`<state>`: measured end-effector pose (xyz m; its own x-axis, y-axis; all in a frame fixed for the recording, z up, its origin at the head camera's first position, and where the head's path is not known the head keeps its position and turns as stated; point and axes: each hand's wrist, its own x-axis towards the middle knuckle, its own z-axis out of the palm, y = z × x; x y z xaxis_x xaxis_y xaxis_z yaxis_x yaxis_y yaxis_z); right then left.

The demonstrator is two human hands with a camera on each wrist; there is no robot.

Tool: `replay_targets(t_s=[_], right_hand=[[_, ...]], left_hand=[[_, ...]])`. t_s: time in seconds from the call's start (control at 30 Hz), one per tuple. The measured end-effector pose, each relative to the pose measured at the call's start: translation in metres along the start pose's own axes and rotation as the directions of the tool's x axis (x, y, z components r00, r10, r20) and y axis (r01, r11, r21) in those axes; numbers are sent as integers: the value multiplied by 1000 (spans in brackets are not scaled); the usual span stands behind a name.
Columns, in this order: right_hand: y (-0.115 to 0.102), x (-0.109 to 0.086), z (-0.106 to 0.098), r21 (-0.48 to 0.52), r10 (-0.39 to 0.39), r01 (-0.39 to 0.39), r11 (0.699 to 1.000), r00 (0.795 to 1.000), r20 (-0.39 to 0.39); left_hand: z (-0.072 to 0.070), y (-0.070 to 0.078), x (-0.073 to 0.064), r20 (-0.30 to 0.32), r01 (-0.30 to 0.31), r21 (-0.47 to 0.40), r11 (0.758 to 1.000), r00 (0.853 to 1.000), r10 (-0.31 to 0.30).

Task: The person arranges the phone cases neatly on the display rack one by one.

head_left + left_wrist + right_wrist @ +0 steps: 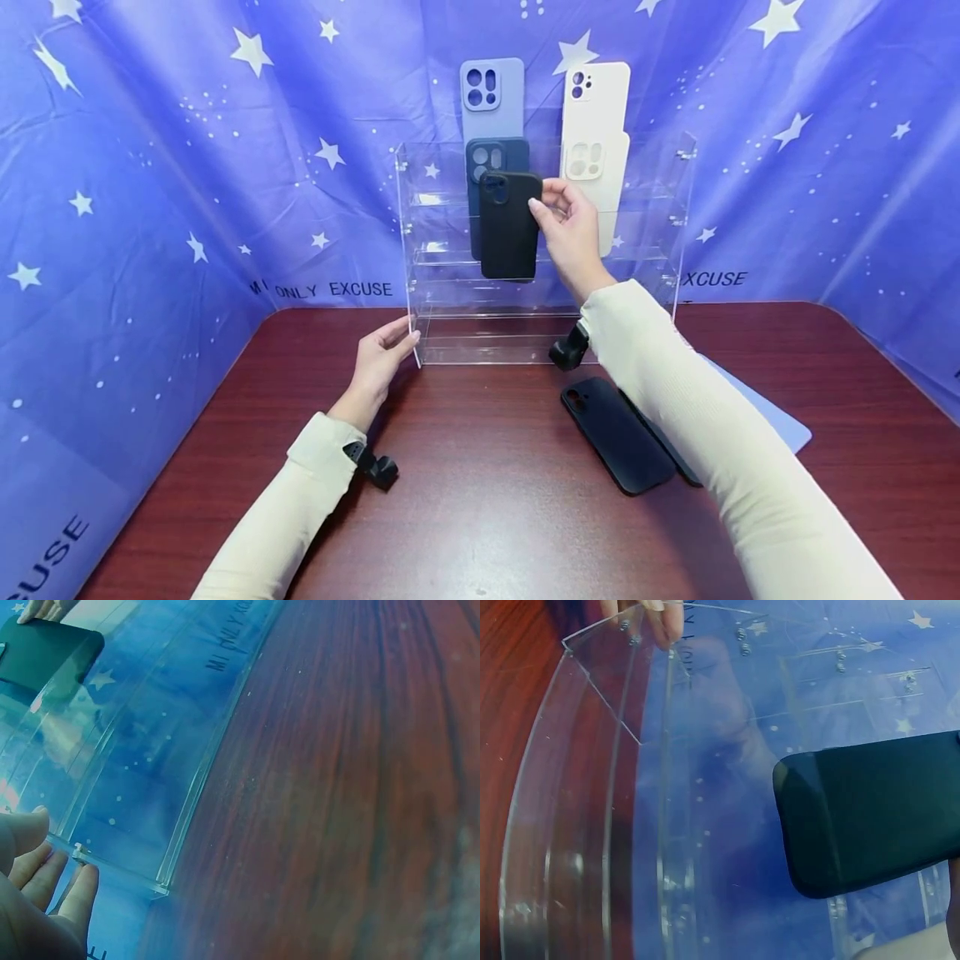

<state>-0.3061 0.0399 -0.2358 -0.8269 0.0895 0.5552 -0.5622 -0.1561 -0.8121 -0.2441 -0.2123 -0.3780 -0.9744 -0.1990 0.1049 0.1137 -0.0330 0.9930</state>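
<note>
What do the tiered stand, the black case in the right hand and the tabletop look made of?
Stand: clear, glossy, rigid plastic, probably acrylic; the backdrop shows through. Black case: matte, perhaps silicone or soft plastic; its surface is smooth with little shine. Tabletop: glossy wood or wood-look laminate; grain streaks and a light reflection show.

Blue curtain [360, 92] (white stars [251, 52]) | reddish-brown table [480, 467] | cropped lettering [58, 550], probably "EXCUSE"
</note>
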Motion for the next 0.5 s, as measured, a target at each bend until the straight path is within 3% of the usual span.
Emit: replay_targets(t_s=[0.17,0.3,0.5], right_hand=[[10,-6,2,8,11,-11,1000,1000,-2],[16,-10,4,27,71,-71,997,997,11],[25,-15,8,-49,149,-146,988,987,59]], left_hand=[[0,-1,-1,3,-6,2,1000,1000,6],[0,-1,-1,0,-14,-8,1000,1000,14],[0,0,-3,-1,-28,-8,1000,1000,28]])
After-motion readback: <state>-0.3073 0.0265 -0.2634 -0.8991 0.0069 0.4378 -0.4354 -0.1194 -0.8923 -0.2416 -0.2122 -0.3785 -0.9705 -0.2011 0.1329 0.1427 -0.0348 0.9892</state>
